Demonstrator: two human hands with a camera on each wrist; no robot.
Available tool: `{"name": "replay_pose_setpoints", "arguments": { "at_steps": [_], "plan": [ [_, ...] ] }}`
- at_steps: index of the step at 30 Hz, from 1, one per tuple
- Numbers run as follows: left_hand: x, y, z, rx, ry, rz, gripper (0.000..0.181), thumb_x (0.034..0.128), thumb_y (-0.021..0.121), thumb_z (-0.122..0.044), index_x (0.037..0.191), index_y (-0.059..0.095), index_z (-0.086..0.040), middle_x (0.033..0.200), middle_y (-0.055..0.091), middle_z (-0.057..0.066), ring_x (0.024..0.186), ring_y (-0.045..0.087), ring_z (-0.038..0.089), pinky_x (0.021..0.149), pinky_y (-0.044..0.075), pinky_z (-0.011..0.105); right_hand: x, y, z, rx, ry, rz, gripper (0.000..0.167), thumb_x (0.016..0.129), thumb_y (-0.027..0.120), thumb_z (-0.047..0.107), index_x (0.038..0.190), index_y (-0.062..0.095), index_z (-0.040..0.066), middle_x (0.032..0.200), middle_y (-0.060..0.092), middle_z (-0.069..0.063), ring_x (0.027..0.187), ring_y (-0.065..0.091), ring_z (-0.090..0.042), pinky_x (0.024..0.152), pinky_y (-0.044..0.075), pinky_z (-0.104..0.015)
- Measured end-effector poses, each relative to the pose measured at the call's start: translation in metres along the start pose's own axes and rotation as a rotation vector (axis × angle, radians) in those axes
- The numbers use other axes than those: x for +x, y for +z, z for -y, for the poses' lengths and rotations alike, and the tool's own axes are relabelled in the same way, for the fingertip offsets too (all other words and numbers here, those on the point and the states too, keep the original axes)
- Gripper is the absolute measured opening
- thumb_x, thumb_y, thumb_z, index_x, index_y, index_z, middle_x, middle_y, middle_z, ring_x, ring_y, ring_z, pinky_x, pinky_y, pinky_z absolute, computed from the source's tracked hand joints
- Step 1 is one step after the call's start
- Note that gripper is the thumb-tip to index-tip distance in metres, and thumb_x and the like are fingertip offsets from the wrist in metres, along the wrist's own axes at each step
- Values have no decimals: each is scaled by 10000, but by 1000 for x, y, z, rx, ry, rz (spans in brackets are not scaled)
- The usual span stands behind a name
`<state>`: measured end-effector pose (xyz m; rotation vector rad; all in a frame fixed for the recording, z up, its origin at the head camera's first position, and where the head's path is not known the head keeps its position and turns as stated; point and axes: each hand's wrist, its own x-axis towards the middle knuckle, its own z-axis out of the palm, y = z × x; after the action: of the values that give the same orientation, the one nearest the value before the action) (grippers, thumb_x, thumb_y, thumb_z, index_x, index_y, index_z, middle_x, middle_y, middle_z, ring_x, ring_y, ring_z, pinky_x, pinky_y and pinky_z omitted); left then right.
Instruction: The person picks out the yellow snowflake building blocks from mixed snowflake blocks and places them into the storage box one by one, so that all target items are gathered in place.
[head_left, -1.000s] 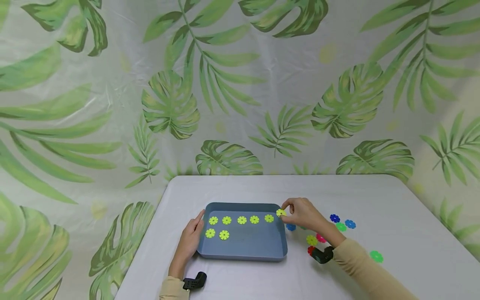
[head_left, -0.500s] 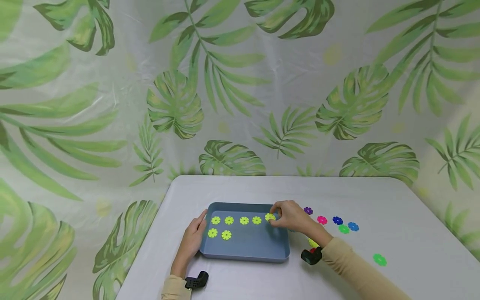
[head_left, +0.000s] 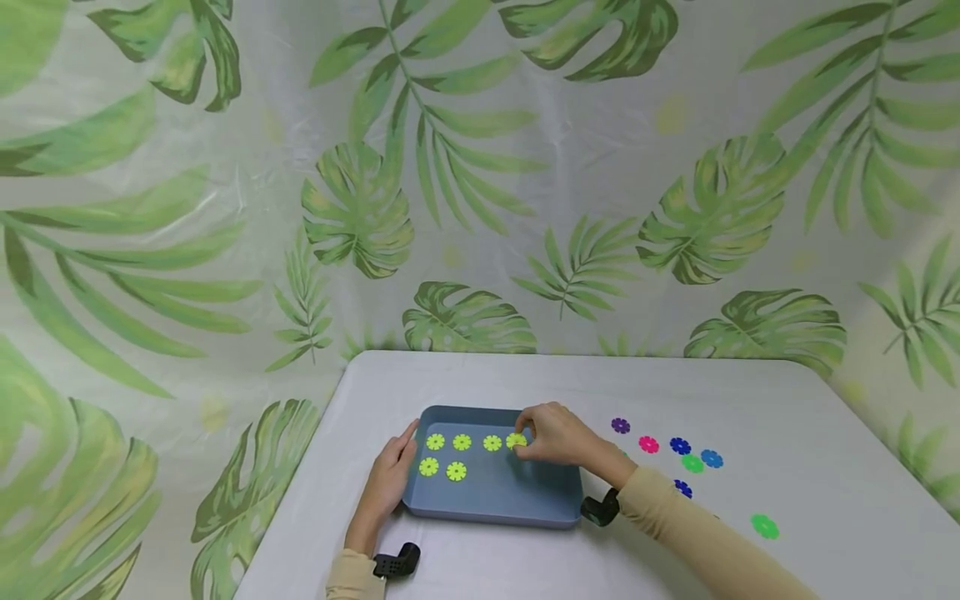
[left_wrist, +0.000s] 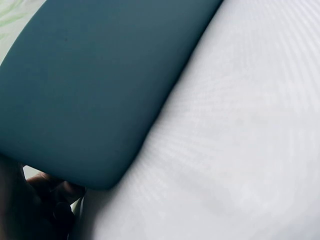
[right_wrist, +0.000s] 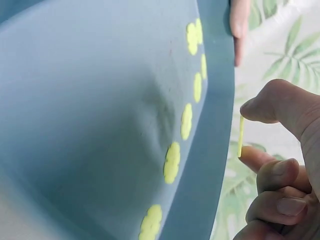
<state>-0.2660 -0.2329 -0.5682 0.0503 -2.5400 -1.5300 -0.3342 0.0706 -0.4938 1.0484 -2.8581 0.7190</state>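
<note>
My left hand (head_left: 386,475) holds the left side of a shallow blue-grey tray (head_left: 495,510). The tray's smooth underside or wall fills much of the left wrist view, where the fingers are dark and hard to make out. Over the tray's back part, my right hand (head_left: 555,433) pinches a thin yellow notched disc (right_wrist: 241,137), seen edge-on in the right wrist view, between thumb and a finger. Several like yellow discs (head_left: 457,472) lie flat inside, one row along the back wall and two in front of it at the left. My right hand hides part of the back row.
On the white table (head_left: 465,558), right of the tray, loose notched discs are scattered: a purple disc (head_left: 620,426), a pink disc (head_left: 648,444), a light blue disc (head_left: 712,459), a green disc (head_left: 765,527) and others. The right forearm (head_left: 690,525) hides some of that area.
My right hand has moved left with the yellow disc, from the tray's back right corner to over the back row. The left hand stays at the tray. The head view has shifted slightly.
</note>
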Motion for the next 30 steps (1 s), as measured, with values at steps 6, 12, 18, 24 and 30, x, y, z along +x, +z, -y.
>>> {"name": "replay_pose_setpoints", "arguments": {
  "at_steps": [6, 12, 18, 24, 30],
  "plan": [
    [1, 0, 0, 13, 1, -7, 437, 1107, 431, -241, 1531, 470, -141, 956, 530, 59, 761, 428, 194, 736, 369, 366, 9, 5, 9, -11, -50, 50, 264, 821, 812, 279, 1005, 769, 95, 653, 547, 106, 528, 444, -52, 509, 390, -259],
    [1, 1, 0, 4, -4, -5, 437, 1106, 438, -234, 1530, 470, -135, 939, 515, 57, 750, 418, 196, 721, 366, 359, 15, 13, 16, -46, -65, 100, 295, 826, 822, 309, 1020, 767, 94, 642, 537, 114, 528, 472, -51, 511, 406, -250],
    [2, 0, 0, -2, -4, -4, 438, 1106, 437, -236, 1532, 468, -137, 931, 505, 61, 742, 408, 198, 709, 361, 357, 22, 20, 24, -91, -80, 164, 304, 818, 824, 325, 1009, 772, 95, 712, 625, 75, 549, 484, -47, 546, 434, -255],
    [1, 1, 1, 1, -7, -6, 439, 1105, 439, -248, 1529, 473, -135, 924, 503, 56, 735, 405, 193, 705, 361, 350, 26, 24, 30, -146, -91, 215, 287, 801, 834, 344, 955, 781, 108, 873, 701, 34, 609, 497, -51, 551, 440, -255],
    [1, 1, 0, 12, -4, -7, 441, 1107, 432, -249, 1532, 468, -139, 918, 495, 54, 722, 395, 194, 687, 358, 346, 28, 27, 31, -157, -102, 233, 264, 786, 853, 331, 925, 778, 119, 828, 675, 63, 607, 501, -57, 541, 438, -255]
  ]
}}
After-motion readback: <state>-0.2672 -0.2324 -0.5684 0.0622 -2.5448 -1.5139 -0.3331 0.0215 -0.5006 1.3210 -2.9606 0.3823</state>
